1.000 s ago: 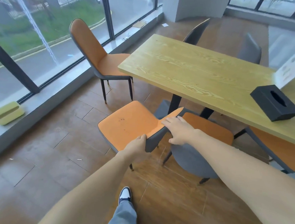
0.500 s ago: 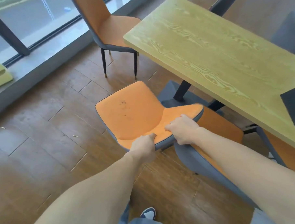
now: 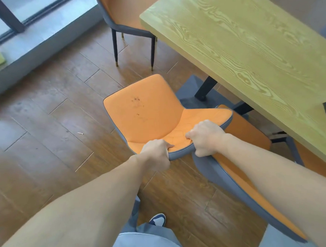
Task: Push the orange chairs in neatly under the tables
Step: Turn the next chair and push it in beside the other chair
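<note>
Gripping the top edge of an orange chair's backrest, the left hand (image 3: 157, 153) has its fingers curled over the rim and its thumb on the orange face; the right hand (image 3: 205, 137) grips the same edge just to the right, fingers wrapped under the grey back; the two hands sit close together but apart. That orange chair (image 3: 150, 112) stands on the wooden floor (image 3: 47, 139) near the table's left corner, out from under it; seen from above, it runs from the held backrest at the near right to the seat's front edge at the far left, so the seat points away to the left, along the table's near edge rather than toward it; small dark marks dot the seat. A second chair (image 3: 243, 131) lies just right of the hands, its seat partly under the table (image 3: 248, 45); a third chair (image 3: 129, 18) stands at the table's far left end; beyond it runs a grey window ledge (image 3: 48, 35).
</note>
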